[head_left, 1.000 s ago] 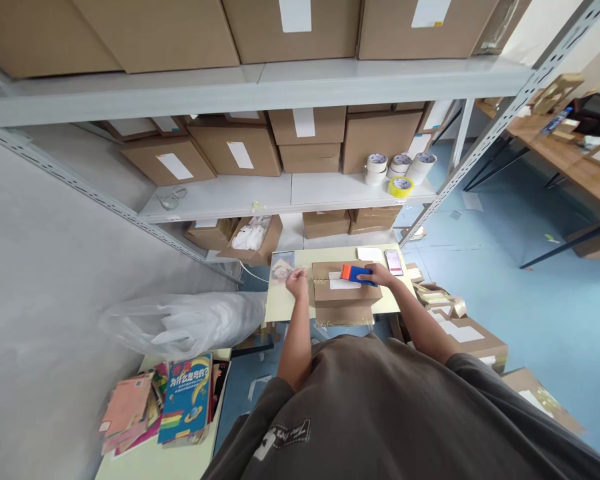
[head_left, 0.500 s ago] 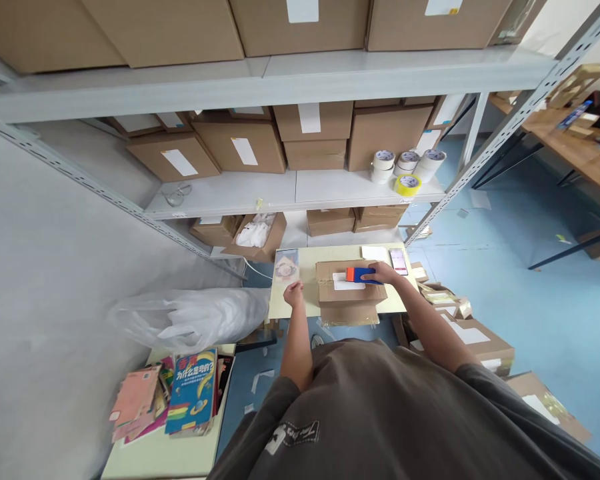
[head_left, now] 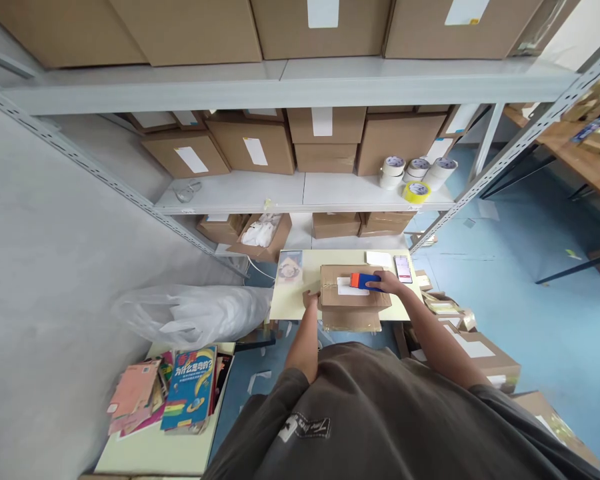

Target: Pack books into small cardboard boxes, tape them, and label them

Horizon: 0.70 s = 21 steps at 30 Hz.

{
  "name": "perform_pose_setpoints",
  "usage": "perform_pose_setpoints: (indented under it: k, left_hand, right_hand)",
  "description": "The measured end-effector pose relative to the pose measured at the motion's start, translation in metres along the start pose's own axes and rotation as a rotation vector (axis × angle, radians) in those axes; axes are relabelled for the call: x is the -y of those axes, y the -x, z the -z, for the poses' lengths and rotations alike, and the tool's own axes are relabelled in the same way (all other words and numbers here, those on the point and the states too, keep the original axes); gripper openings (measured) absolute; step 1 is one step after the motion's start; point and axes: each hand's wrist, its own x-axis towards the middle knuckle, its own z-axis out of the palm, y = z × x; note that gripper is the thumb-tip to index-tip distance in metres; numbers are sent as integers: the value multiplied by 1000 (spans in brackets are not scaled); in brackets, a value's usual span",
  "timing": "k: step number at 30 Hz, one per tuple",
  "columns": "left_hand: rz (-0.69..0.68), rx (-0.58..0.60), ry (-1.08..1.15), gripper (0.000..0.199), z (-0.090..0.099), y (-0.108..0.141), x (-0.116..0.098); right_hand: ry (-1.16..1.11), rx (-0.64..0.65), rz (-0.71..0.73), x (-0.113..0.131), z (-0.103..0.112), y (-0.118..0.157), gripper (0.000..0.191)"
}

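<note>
A closed cardboard box [head_left: 330, 280] with a white label [head_left: 345, 291] lies on the pale yellow table [head_left: 286, 308], one flap hanging over the front edge. My right hand [head_left: 389, 282] is closed around a small blue-and-orange handheld tool [head_left: 365, 281]; its exact kind is unclear. The tool's orange end rests on or just above the label. At the box's left side is my left hand [head_left: 310, 298], fingers curled against the cardboard and partly hidden.
A phone [head_left: 403, 269] and a white paper [head_left: 379, 259] lie behind the box, and a printed picture sheet [head_left: 290, 267] to its left. Shelving with boxes and tape rolls [head_left: 417, 192] stands ahead. Books [head_left: 189, 387] lie lower left; more cartons [head_left: 480, 353] sit on the floor at right.
My left hand has moved from above the table to the box's left side. The tool in my right hand stays over the label. The whole view has shifted slightly.
</note>
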Motion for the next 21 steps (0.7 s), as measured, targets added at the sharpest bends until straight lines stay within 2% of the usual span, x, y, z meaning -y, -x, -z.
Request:
perform_pose_setpoints:
  k: [2,3,6,8,14,17,21]
  left_hand:
    - [-74,-111,-90,53,5,3,-10]
    - [-134,-109,-127,52,5,6,-17]
    - [-272,16,-202,55,-3,15,-36]
    - [-286,56,-243,59,-11,22,-44]
    - [-262,13,-270,68,-16,31,-45]
    - [-268,-13,-300,68,-16,29,-47]
    - [-274,-39,-337,64,-18,28,-49]
  right_hand:
    - [-14,7,0,0,1,-1,45]
    - [-15,9,-4,0,1,-1,45]
    - [16,13,-17,2,2,-6,46]
    - [47,24,-22,5,2,-9,45]
    - [109,61,-9,14,10,-13,42]
    - [107,79,-38,-4,22,-6,43]
    - [110,74,-135,-61,47,20,44]
